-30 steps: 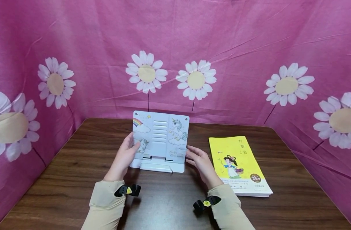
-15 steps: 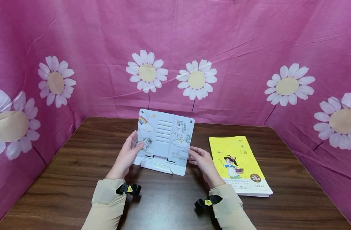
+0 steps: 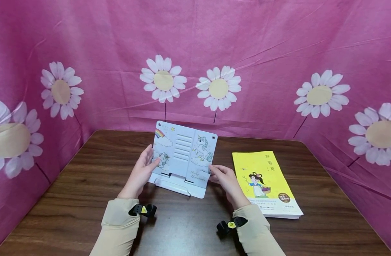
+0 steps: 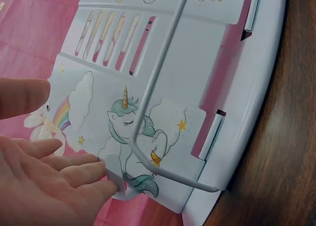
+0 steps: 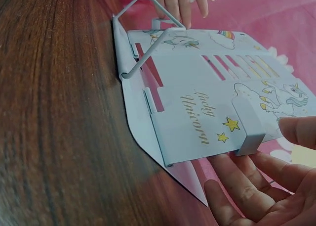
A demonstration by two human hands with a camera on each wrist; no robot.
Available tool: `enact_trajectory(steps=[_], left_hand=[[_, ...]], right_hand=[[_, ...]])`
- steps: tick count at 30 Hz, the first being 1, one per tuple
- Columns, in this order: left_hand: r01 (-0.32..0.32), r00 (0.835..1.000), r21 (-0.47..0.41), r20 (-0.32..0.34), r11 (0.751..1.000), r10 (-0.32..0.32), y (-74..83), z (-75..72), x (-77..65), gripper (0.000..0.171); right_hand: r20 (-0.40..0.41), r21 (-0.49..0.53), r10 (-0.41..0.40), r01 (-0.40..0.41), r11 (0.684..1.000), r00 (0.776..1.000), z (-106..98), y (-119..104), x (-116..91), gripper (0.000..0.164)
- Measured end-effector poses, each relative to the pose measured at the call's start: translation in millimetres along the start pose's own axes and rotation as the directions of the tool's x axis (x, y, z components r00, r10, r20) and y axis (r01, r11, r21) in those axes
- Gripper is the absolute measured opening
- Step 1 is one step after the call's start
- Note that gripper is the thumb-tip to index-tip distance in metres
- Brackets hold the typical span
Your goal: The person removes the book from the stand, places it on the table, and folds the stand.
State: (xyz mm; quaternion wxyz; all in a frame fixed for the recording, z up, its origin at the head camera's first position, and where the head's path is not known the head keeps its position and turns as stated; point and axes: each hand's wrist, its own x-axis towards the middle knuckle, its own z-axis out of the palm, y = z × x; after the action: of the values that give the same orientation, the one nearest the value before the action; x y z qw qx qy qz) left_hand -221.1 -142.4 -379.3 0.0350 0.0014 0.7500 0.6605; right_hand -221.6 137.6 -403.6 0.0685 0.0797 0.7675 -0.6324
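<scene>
A white metal book stand with unicorn pictures stands tilted on the table, turned slightly clockwise. Its wire ledge sticks out in front. Along its left edge, my left hand touches the side with straight fingers near a page clip; the thumb stands off the panel in the left wrist view. My right hand is at the opposite edge. Its fingers lie under that edge beside the other page clip, with the thumb apart from them. The back of the stand is hidden in the head view.
A yellow paperback book lies on the dark wooden table, right of the right hand. Pink cloth with white daisies hangs around the table's back and sides. A black strap camera sits on each wrist.
The book stand has shifted a little to the right and turned slightly clockwise. Both hands have stayed at its sides, moving only slightly. The yellow book lies where it was.
</scene>
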Motion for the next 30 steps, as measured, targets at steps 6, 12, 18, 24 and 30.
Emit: enact_trajectory(steps=[6, 12, 18, 24, 30], left_hand=[[0.004, 1.0, -0.016, -0.027, 1.0, -0.004, 1.9, 3.9, -3.8, 0.067], [0.037, 0.995, -0.042, -0.086, 0.998, -0.04, 5.7, 9.2, -7.0, 0.063], [0.104, 0.983, -0.064, -0.143, 0.993, -0.112, 12.0, 10.6, -9.0, 0.063], [0.157, 0.976, -0.09, -0.142, 0.984, -0.168, 17.0, 13.5, -11.7, 0.066], [0.185, 0.976, -0.068, -0.105, 0.98, -0.192, 21.7, 18.0, -13.2, 0.07]], right_hand=[[0.013, 0.004, 0.015, -0.015, 1.0, 1.0, -2.4, 0.5, 0.0, 0.051], [0.021, 0.08, -0.012, 0.01, 0.997, 1.0, -3.9, 0.3, 0.6, 0.05], [0.022, 0.111, -0.023, 0.02, 0.994, 0.999, -5.0, -0.7, 1.0, 0.047], [0.032, 0.117, -0.032, 0.028, 0.993, 0.999, -5.4, -4.0, -0.5, 0.045], [0.042, 0.104, -0.032, 0.027, 0.994, 0.999, -5.8, -5.5, -1.8, 0.047]])
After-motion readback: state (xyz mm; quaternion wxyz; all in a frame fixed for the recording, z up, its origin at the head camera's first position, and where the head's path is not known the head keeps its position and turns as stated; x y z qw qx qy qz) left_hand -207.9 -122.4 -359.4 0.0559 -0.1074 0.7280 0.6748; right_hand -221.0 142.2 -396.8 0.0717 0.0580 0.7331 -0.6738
